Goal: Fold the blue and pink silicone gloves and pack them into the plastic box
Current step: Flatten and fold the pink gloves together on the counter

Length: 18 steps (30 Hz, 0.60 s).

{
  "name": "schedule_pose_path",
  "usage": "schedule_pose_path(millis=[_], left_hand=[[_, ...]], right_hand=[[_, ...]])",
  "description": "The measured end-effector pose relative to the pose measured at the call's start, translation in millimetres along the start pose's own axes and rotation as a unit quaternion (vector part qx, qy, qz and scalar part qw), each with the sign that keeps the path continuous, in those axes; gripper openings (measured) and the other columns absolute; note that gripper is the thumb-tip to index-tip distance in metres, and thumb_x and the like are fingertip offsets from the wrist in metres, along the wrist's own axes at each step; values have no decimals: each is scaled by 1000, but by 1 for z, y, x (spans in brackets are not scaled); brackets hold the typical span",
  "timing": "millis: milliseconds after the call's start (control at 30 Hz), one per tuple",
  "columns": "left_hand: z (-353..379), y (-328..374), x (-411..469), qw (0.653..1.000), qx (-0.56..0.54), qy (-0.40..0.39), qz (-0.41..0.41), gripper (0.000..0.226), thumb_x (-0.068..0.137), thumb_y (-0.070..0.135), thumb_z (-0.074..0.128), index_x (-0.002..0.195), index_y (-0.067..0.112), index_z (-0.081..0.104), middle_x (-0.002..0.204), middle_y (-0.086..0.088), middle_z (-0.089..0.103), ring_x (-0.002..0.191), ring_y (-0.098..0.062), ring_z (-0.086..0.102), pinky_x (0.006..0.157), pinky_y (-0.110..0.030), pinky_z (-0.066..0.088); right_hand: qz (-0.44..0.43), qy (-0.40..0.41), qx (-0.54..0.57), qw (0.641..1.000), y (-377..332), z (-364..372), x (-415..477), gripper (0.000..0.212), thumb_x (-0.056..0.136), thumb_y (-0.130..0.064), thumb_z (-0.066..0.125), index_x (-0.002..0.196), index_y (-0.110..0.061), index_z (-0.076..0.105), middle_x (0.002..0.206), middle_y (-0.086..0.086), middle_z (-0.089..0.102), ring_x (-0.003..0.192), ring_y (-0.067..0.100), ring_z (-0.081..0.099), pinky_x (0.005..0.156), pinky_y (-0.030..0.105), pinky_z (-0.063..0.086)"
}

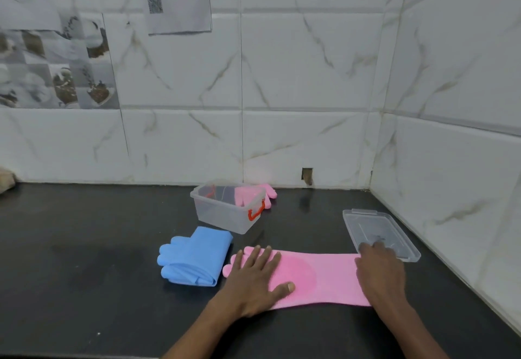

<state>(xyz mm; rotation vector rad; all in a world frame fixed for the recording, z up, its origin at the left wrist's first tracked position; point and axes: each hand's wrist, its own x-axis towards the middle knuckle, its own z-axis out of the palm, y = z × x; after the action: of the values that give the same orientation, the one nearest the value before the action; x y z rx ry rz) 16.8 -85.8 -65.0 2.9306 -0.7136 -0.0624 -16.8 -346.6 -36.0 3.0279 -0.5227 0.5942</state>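
Note:
A pink silicone glove lies flat and unfolded on the black counter, fingers pointing left. My left hand presses flat on its finger end with fingers spread. My right hand rests palm down on its cuff end. A folded blue glove stack sits just left of the pink glove. The clear plastic box with an orange latch stands behind, open. A second pink glove lies behind the box against the wall, partly seen through it.
The box's clear lid lies at the right, touching my right fingertips. The black counter ends at tiled walls at the back and right. A beige object sits at the far left edge.

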Motion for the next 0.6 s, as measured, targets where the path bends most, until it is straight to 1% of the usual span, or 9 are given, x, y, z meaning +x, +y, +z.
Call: schedule_pose_path(millis=[67, 100, 167, 233, 300, 367, 433, 533, 600], left_hand=[[1, -1, 3, 1000, 6, 2, 1, 93, 76, 89, 4, 153, 38, -8, 162, 9, -14, 148, -14, -19, 118, -50, -16], [1, -1, 3, 1000, 9, 1, 2, 93, 75, 89, 4, 153, 39, -9, 162, 10, -15, 148, -13, -20, 118, -50, -17], [3, -1, 3, 1000, 1, 6, 5, 92, 74, 90, 3, 152, 41, -10, 161, 11, -16, 147, -12, -21, 117, -48, -19], [5, -1, 2, 1000, -13, 23, 3, 91, 75, 90, 1, 151, 43, -10, 161, 14, -16, 146, -10, -22, 118, -47, -19], [5, -1, 1, 999, -25, 34, 0, 89, 75, 90, -1, 151, 45, -10, 159, 16, -17, 146, -8, -22, 119, -47, -18], [4, -1, 3, 999, -22, 30, -2, 90, 73, 90, -4, 150, 45, -10, 158, 18, -18, 146, -8, -23, 118, -46, -19], [0, 1, 5, 1000, -12, 26, 2, 92, 71, 90, -4, 150, 45, -11, 157, 17, -20, 146, -10, -24, 116, -45, -22], [-4, 3, 12, 1000, 6, 2, 3, 93, 71, 87, -1, 151, 43, -13, 158, 15, -23, 146, -13, -24, 115, -46, -22], [-7, 2, 15, 1000, 25, -9, 8, 90, 75, 85, 3, 152, 41, -10, 159, 13, -21, 149, -16, -18, 115, -47, -20]], right_hand=[[-44, -14, 129, 991, -12, -2, 17, 13, 94, -18, 54, 95, -17, 67, 95, 0, 68, 77, 11, 59, 67, 22, 47], [-66, -34, 195, 978, -22, -3, 28, 13, 93, -16, 57, 92, -16, 70, 92, -1, 70, 75, 11, 59, 67, 21, 45], [-98, -82, 311, 942, -48, -6, 51, 12, 89, -15, 64, 91, -17, 76, 90, -5, 71, 78, 8, 61, 71, 17, 42], [-115, -121, 366, 916, -76, -4, 79, 10, 86, -16, 69, 91, -18, 77, 91, -6, 72, 83, 6, 64, 70, 12, 41], [-126, -130, 368, 912, -103, 5, 109, 14, 85, -15, 71, 97, -16, 77, 99, -2, 74, 89, 9, 65, 78, 14, 44], [-134, -134, 358, 914, -128, 15, 136, 24, 84, -13, 71, 108, -13, 73, 111, 4, 72, 98, 15, 66, 90, 22, 47], [-163, -139, 321, 923, -149, 27, 158, 35, 85, -12, 69, 120, -13, 68, 121, 8, 68, 109, 21, 63, 99, 29, 46], [-187, -179, 308, 916, -171, 47, 182, 47, 90, -19, 63, 137, -19, 54, 139, 10, 55, 124, 25, 54, 108, 34, 40], [-209, -192, 289, 914, -182, 60, 194, 47, 94, -24, 57, 141, -22, 48, 142, 12, 51, 126, 28, 50, 108, 36, 38]])
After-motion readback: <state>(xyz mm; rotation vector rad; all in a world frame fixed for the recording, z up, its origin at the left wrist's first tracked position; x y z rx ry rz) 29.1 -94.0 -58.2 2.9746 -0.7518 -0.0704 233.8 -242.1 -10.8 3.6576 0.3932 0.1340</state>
